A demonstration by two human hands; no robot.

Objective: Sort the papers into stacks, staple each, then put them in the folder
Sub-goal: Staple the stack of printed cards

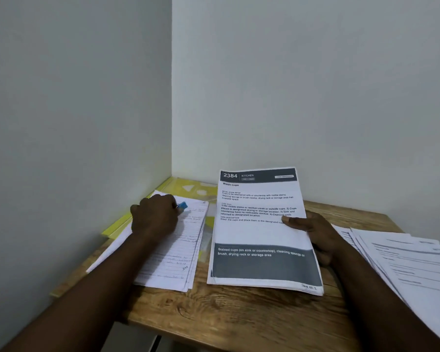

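A printed stack of papers (261, 232) headed "2384 KITCHEN, Wash cups" stands tilted up in the middle of the wooden table (229, 311). My right hand (313, 232) grips its right edge, thumb on the front page. To its left lies a handwritten stack (186, 240) of lined sheets. My left hand (155, 217) rests on that stack's top end, fingers curled round a small blue object (183, 206), most likely the stapler; most of it is hidden. A yellow folder (186, 188) lies under the handwritten stack in the corner.
A fanned pile of printed sheets (412, 260) covers the table's right side. Grey walls meet in a corner right behind the folder. The table's front edge runs near the bottom, with bare wood between my arms.
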